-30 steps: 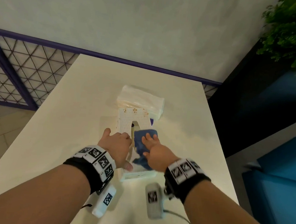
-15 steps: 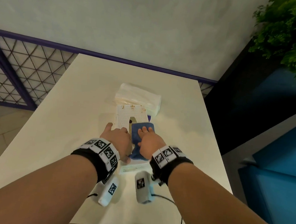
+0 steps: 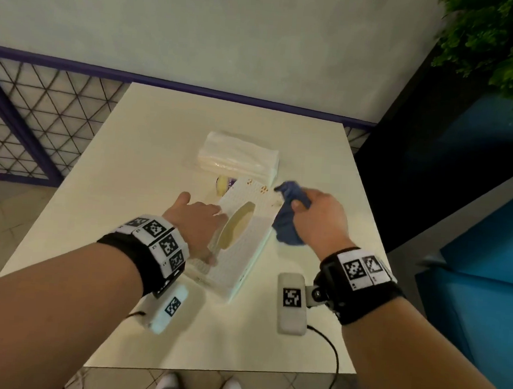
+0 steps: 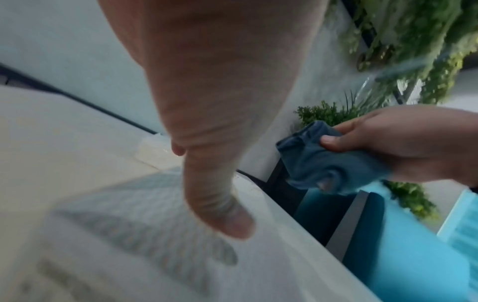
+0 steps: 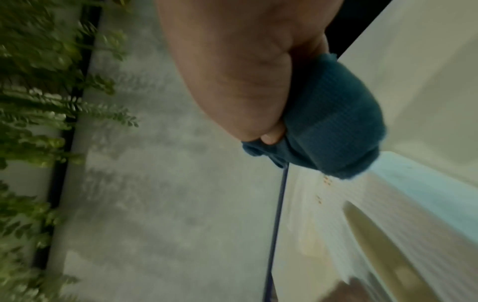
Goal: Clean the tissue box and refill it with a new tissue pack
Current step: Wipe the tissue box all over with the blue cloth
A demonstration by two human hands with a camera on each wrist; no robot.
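A white dotted tissue box (image 3: pixel 255 239) lies slanted on the table, its oval opening uncovered and brown stains (image 3: pixel 263 189) on its far end. My left hand (image 3: pixel 198 220) rests on the box's left edge, with the thumb (image 4: pixel 222 214) pressed straight onto the top of the box (image 4: pixel 142 214). My right hand (image 3: pixel 317 220) grips a crumpled blue cloth (image 3: pixel 289 224) just right of the box's far corner, off its top. The cloth (image 5: pixel 328 122) is bunched in the fist above the stained box (image 5: pixel 388 214). A wrapped white tissue pack (image 3: pixel 239 158) lies behind the box.
The cream table (image 3: pixel 160 157) ends at a wall with a purple rail. A small yellow and purple object (image 3: pixel 225 184) sits between box and pack. A lattice fence (image 3: pixel 27 117) stands left, a plant (image 3: pixel 502 44) and blue seating (image 3: pixel 488 241) right.
My right hand has lifted the cloth off the box top and moved right, baring the opening. The box now lies more slanted. The left hand stays on its left edge.
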